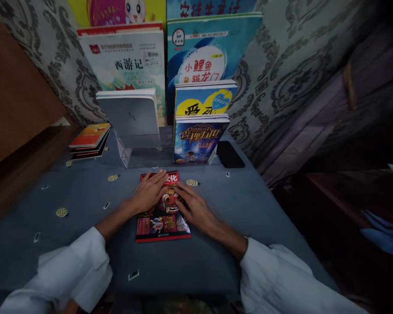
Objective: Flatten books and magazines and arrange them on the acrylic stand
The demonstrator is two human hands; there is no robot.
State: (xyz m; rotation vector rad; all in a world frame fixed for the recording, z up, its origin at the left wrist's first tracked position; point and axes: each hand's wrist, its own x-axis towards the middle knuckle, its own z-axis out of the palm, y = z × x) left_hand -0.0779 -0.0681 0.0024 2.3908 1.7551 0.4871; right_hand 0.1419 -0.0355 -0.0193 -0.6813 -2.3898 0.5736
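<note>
A thin red and black book [163, 222] with a painted mask on its cover lies face up on the table. My left hand [149, 190] rests flat across its upper left part, fingers stretched toward the top edge. From the other side, my right hand [196, 207] lies over the book's right edge with its fingers spread on the cover. Parts of the cover are hidden under both hands. Just behind the book stands a clear acrylic book rack [144, 158] with several upright books, among them a blue book [198, 141] in front and a grey book [131, 115].
A small stack of books [90, 136] with an orange cover lies at the back left. A black phone [230, 154] lies right of the rack. The blue-grey tablecloth [94, 226] ends at the right, and patterned wallpaper [281, 65] rises behind.
</note>
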